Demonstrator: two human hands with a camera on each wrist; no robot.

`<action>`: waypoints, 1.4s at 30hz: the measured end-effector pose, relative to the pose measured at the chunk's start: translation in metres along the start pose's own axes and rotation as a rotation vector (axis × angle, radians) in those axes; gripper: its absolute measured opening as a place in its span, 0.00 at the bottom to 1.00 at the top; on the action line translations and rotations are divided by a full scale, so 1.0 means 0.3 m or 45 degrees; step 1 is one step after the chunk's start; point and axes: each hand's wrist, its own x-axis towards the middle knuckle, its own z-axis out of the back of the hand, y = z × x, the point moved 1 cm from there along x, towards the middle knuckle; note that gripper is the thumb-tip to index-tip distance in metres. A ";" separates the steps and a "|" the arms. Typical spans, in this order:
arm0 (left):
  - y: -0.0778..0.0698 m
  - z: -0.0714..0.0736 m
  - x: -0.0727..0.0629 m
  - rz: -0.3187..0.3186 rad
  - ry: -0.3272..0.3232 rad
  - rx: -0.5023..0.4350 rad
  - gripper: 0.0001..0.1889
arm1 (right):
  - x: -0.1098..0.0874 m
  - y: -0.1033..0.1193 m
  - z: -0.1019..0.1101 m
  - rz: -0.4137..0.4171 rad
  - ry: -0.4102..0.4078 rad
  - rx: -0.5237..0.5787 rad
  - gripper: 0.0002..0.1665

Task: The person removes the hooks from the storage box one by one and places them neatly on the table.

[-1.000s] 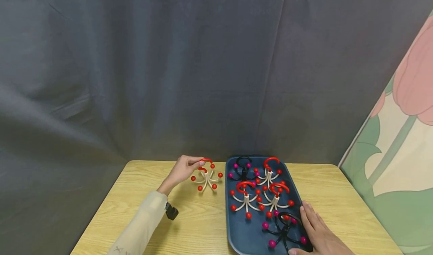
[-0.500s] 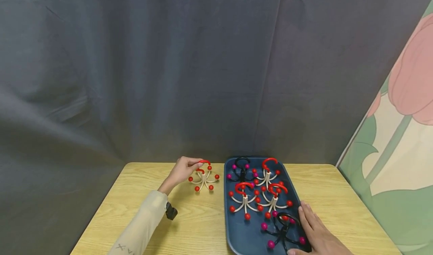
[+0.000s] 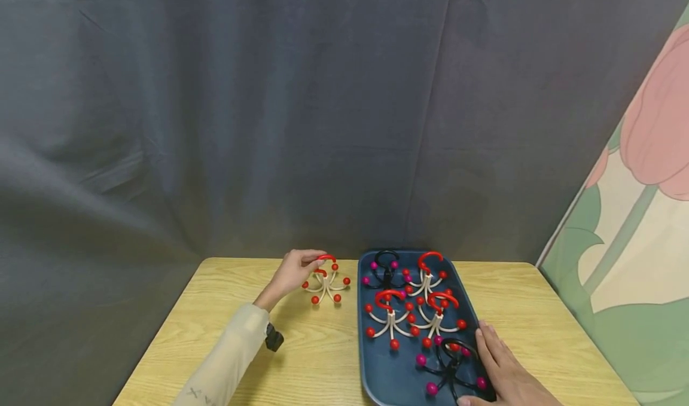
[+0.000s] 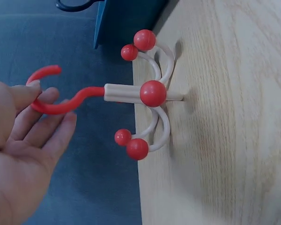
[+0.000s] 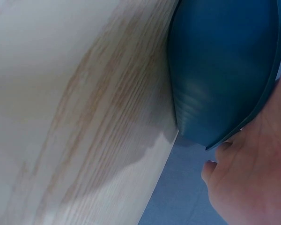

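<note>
A white hook hanger (image 3: 325,282) with a red hook on top and curved arms tipped with red balls stands left of the tray. My left hand (image 3: 290,273) pinches its red hook between thumb and forefinger. In the left wrist view the white stem (image 4: 122,93) points at the tabletop, its end close over the wood. Along the right rim of the dark blue tray (image 3: 384,379), my right hand (image 3: 510,375) rests with its fingers straight. The right wrist view has this hand (image 5: 253,178) against the tray's rim, partly cut off.
Several more hangers lie in the tray: white ones with red hooks (image 3: 392,319) and black ones (image 3: 452,367) with magenta balls. A wooden table (image 3: 317,358) bears the tray. A grey curtain (image 3: 323,113) hangs behind, a floral panel (image 3: 640,244) at right.
The white hanger in my left hand has shifted very slightly left and down, and the whole view has wobbled a little. My right hand keeps its place on the tray.
</note>
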 end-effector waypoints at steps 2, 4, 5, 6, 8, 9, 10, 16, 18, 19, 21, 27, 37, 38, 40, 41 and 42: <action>-0.013 -0.009 -0.004 -0.022 -0.008 0.068 0.19 | 0.000 0.000 0.001 -0.002 0.006 -0.003 0.77; -0.037 -0.016 -0.007 -0.068 -0.017 0.155 0.20 | 0.002 0.002 0.004 -0.007 0.020 0.003 0.77; -0.049 -0.018 -0.006 -0.106 -0.023 0.218 0.21 | 0.003 0.002 0.005 -0.012 0.028 0.010 0.77; -0.066 -0.019 -0.006 -0.143 -0.030 0.271 0.21 | 0.004 0.002 0.007 -0.009 0.027 0.009 0.77; -0.101 -0.021 -0.006 -0.224 -0.051 0.358 0.21 | 0.006 0.003 0.009 -0.006 0.029 0.012 0.77; -0.120 -0.023 -0.007 -0.261 -0.065 0.400 0.21 | 0.007 0.004 0.010 -0.006 0.031 0.012 0.77; -0.137 -0.026 -0.009 -0.296 -0.078 0.440 0.21 | 0.007 0.004 0.010 -0.005 0.032 0.012 0.77; -0.244 -0.070 -0.050 -0.437 -0.120 0.477 0.17 | 0.003 0.005 0.007 -0.004 0.033 0.008 0.77; -0.277 -0.094 -0.063 -0.485 -0.109 0.452 0.16 | 0.001 0.002 0.006 0.001 0.025 0.006 0.76; -0.293 -0.108 -0.068 -0.509 -0.101 0.438 0.15 | 0.000 0.001 0.005 0.002 0.021 0.006 0.76; -0.321 -0.139 -0.076 -0.546 -0.077 0.415 0.14 | -0.002 -0.003 0.004 0.011 0.007 0.005 0.76; -0.389 -0.235 -0.093 -0.552 0.035 0.267 0.07 | -0.008 -0.009 -0.002 0.051 -0.044 -0.021 0.76; -0.458 -0.364 -0.115 -0.370 0.250 -0.069 0.14 | -0.012 -0.026 -0.013 0.087 -0.101 -0.078 0.76; -0.463 -0.376 -0.117 -0.358 0.266 -0.092 0.16 | -0.011 -0.029 -0.015 0.092 -0.115 -0.085 0.76; -0.469 -0.401 -0.124 -0.336 0.303 -0.135 0.19 | -0.011 -0.035 -0.021 0.107 -0.143 -0.094 0.75; -0.471 -0.414 -0.128 -0.325 0.321 -0.154 0.20 | -0.011 -0.037 -0.024 0.118 -0.163 -0.109 0.75; -0.472 -0.426 -0.132 -0.315 0.341 -0.177 0.21 | -0.013 -0.040 -0.028 0.129 -0.181 -0.127 0.75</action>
